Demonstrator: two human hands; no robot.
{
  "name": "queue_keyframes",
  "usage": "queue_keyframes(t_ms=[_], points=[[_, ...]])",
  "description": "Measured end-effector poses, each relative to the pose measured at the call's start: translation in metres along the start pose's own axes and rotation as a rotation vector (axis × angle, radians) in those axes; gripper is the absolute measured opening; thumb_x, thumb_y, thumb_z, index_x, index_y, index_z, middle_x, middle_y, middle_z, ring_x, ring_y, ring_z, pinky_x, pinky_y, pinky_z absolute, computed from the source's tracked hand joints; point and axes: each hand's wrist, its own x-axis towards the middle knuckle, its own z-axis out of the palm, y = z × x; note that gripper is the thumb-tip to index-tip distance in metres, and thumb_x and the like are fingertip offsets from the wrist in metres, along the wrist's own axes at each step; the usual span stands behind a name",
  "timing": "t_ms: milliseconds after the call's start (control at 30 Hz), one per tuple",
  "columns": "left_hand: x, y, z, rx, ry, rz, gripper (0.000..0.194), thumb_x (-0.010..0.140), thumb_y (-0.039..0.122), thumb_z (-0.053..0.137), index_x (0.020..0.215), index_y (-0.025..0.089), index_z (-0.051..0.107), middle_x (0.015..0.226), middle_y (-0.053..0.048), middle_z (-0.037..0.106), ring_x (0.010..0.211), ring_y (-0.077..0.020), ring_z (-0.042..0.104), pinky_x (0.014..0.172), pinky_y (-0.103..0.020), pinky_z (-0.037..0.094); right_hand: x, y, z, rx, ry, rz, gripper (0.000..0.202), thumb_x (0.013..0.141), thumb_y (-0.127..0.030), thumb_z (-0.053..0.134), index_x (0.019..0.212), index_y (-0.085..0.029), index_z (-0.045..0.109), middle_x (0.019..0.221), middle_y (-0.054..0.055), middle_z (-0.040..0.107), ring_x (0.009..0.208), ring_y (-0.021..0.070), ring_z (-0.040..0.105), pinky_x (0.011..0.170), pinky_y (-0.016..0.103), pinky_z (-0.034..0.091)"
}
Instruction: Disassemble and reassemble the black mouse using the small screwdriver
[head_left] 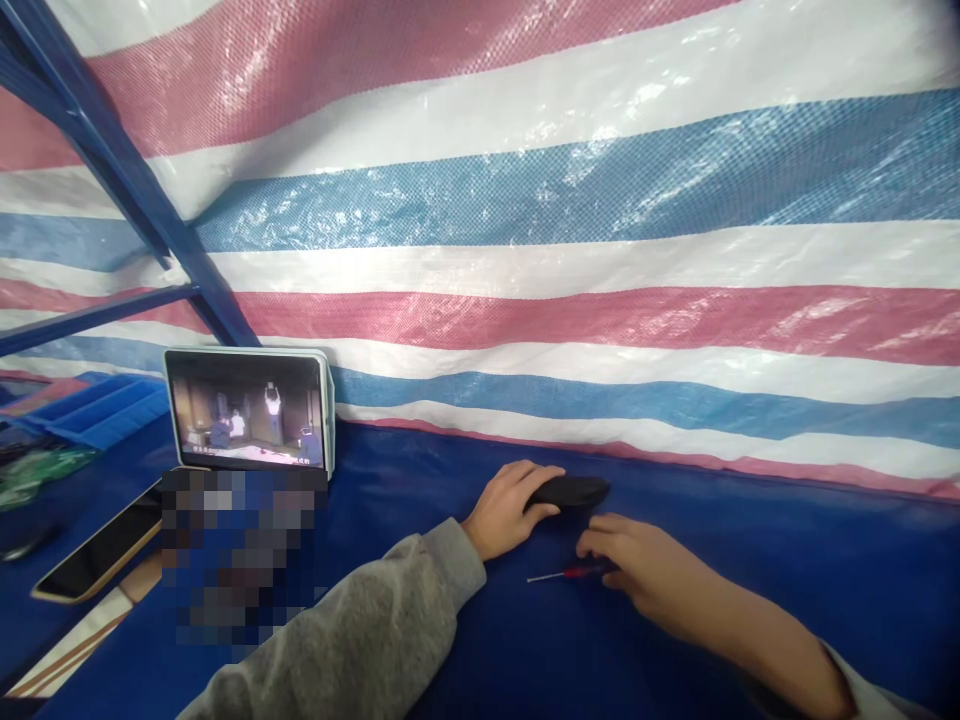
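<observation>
My left hand (506,508), coming out of a grey sleeve, is closed on one end of a black elongated object (574,490) with rounded ends. What kind of object it is I cannot make out. It lies low over the blue tabletop, near the striped sheet. To its right, my right hand (645,562) has its fingers curled around the dark rear of a small screwdriver (576,573). Red shows on the handle, and the thin metal shaft points left, just above the table. My fingers and palm hide the handle's back end.
A tablet (244,408) playing a video stands upright at the left. In front of it lie a phone (105,535) and a pixelated patch. Blue trays (112,410) sit farther left, beside a blue metal frame (142,170). A striped plastic sheet (570,320) walls off the back.
</observation>
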Motion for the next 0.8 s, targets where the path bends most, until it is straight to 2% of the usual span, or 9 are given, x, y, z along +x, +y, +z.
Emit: queue_keyframes(t_ms=[100, 167, 267, 333, 367, 433, 500, 667, 800], points=[[0.001, 0.0, -0.002, -0.061, 0.009, -0.035, 0.033, 0.094, 0.037, 0.056, 0.125, 0.025, 0.055, 0.118, -0.004, 0.064, 0.112, -0.0216, 0.058, 0.103, -0.036, 0.041, -0.003, -0.005, 0.009, -0.025, -0.012, -0.014, 0.033, 0.072, -0.002, 0.054, 0.094, -0.023, 0.066, 0.098, 0.005, 0.069, 0.095, 0.0259, 0.064, 0.082, 0.039, 0.05], [0.002, -0.001, -0.002, -0.09, 0.011, -0.058, 0.031, 0.095, 0.039, 0.055, 0.123, 0.025, 0.056, 0.118, -0.003, 0.065, 0.11, -0.0213, 0.059, 0.102, -0.036, 0.041, -0.005, -0.004, 0.012, -0.018, 0.073, -0.032, 0.03, 0.077, -0.008, 0.055, 0.099, -0.025, 0.066, 0.1, 0.005, 0.068, 0.094, 0.025, 0.064, 0.083, 0.04, 0.051], [0.003, -0.003, -0.002, -0.132, 0.012, -0.082, 0.03, 0.095, 0.039, 0.054, 0.121, 0.024, 0.058, 0.118, -0.003, 0.067, 0.11, -0.021, 0.06, 0.101, -0.036, 0.041, -0.003, 0.006, 0.018, -0.008, 0.398, -0.057, 0.028, 0.09, -0.024, 0.049, 0.114, -0.026, 0.063, 0.114, 0.008, 0.064, 0.105, 0.0244, 0.061, 0.093, 0.042, 0.049], [0.005, -0.003, -0.002, -0.147, 0.001, -0.092, 0.03, 0.096, 0.039, 0.052, 0.121, 0.024, 0.059, 0.118, -0.003, 0.067, 0.11, -0.0209, 0.06, 0.101, -0.037, 0.041, 0.002, 0.016, 0.026, -0.027, 0.637, -0.019, 0.033, 0.093, -0.031, 0.047, 0.122, -0.023, 0.059, 0.125, 0.011, 0.059, 0.117, 0.0263, 0.055, 0.099, 0.045, 0.045], [0.005, -0.003, -0.003, -0.148, -0.008, -0.094, 0.03, 0.097, 0.039, 0.051, 0.121, 0.024, 0.06, 0.119, -0.003, 0.067, 0.11, -0.021, 0.059, 0.101, -0.037, 0.041, 0.005, 0.02, 0.031, -0.039, 0.692, 0.006, 0.04, 0.092, -0.037, 0.049, 0.129, -0.022, 0.055, 0.131, 0.013, 0.055, 0.123, 0.0282, 0.051, 0.102, 0.047, 0.044], [0.006, -0.002, -0.003, -0.139, -0.024, -0.097, 0.03, 0.098, 0.04, 0.049, 0.122, 0.025, 0.06, 0.119, -0.003, 0.067, 0.111, -0.021, 0.058, 0.101, -0.037, 0.041, 0.013, 0.028, 0.043, -0.037, 0.691, 0.019, 0.052, 0.09, -0.043, 0.053, 0.138, -0.023, 0.047, 0.14, 0.012, 0.05, 0.127, 0.0293, 0.048, 0.101, 0.047, 0.045], [0.005, -0.002, -0.003, -0.119, -0.031, -0.112, 0.033, 0.098, 0.041, 0.047, 0.125, 0.026, 0.058, 0.119, -0.003, 0.066, 0.111, -0.0212, 0.057, 0.101, -0.037, 0.042, 0.018, 0.034, 0.052, 0.001, 0.674, 0.03, 0.054, 0.091, -0.041, 0.051, 0.141, -0.023, 0.043, 0.138, 0.012, 0.051, 0.125, 0.0272, 0.051, 0.101, 0.045, 0.046], [0.004, -0.004, -0.001, -0.056, -0.042, -0.133, 0.042, 0.098, 0.042, 0.049, 0.137, 0.029, 0.049, 0.121, -0.005, 0.061, 0.113, -0.0207, 0.055, 0.103, -0.038, 0.042, 0.021, 0.04, 0.06, 0.127, 0.704, 0.109, 0.048, 0.09, -0.043, 0.052, 0.133, -0.023, 0.051, 0.129, 0.011, 0.058, 0.118, 0.0273, 0.055, 0.1, 0.048, 0.045], [0.003, -0.008, 0.002, -0.013, -0.024, -0.105, 0.039, 0.097, 0.037, 0.052, 0.134, 0.028, 0.054, 0.127, -0.005, 0.059, 0.117, -0.0212, 0.054, 0.103, -0.038, 0.042, 0.02, 0.042, 0.058, 0.222, 0.701, 0.162, 0.048, 0.089, -0.049, 0.051, 0.128, -0.021, 0.057, 0.119, 0.011, 0.064, 0.112, 0.0279, 0.057, 0.097, 0.048, 0.047]])
